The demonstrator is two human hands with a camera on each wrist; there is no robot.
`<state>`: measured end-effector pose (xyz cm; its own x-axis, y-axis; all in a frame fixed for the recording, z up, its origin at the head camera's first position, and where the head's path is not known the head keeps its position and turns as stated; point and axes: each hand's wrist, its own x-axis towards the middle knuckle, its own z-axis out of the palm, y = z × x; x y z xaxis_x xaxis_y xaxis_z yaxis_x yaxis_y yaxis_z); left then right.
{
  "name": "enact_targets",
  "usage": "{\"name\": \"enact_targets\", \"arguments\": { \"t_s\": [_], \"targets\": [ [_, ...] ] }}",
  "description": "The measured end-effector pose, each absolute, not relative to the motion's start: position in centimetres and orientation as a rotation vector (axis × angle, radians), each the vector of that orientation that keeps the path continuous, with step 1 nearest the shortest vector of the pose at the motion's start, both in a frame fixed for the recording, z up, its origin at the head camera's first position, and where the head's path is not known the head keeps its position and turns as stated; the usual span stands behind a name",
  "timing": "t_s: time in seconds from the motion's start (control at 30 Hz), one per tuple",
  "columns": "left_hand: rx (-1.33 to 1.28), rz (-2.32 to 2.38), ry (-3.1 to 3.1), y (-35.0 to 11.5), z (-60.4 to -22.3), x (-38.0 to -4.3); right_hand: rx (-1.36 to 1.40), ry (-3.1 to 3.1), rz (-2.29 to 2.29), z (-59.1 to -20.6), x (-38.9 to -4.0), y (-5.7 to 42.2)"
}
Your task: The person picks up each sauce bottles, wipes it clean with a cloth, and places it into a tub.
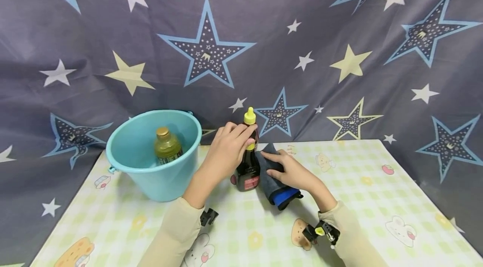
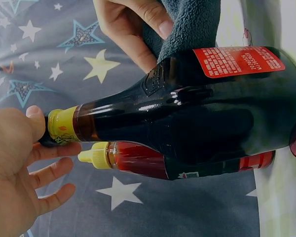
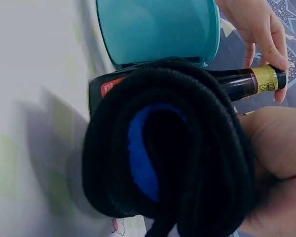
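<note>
My left hand [image 1: 226, 149] pinches the black cap of a dark soy sauce bottle [image 1: 248, 170] between thumb and fingers. The bottle stands upright on the table, a red label on its side and a yellow band round its neck. Right behind it is a red sauce bottle [image 2: 138, 159] with a yellow nozzle cap, mostly hidden in the head view. My right hand [image 1: 292, 170] grips a rolled dark grey towel [image 1: 269, 179] from above, just right of the soy sauce bottle. In the right wrist view, the towel's [image 3: 163, 148] rolled end shows a blue inner side.
A light blue bucket [image 1: 151, 183] stands to the left, holding a yellow-green bottle [image 1: 167, 147] with a gold cap. The tablecloth [image 1: 351, 200] has a pale checked cartoon print. A grey curtain [image 1: 271, 61] with stars hangs behind the table.
</note>
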<state>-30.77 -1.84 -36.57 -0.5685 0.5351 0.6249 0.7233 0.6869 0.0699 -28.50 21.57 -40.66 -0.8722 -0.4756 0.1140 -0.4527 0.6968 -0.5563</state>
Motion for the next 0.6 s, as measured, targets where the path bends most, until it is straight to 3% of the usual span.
{"name": "enact_targets", "arguments": {
  "t_s": [0.6],
  "targets": [
    [-0.962, -0.443, -2.305, -2.0, -36.9, -31.1, -0.629, 2.771, -0.886, -43.6, -29.4, 20.6]
  ]
}}
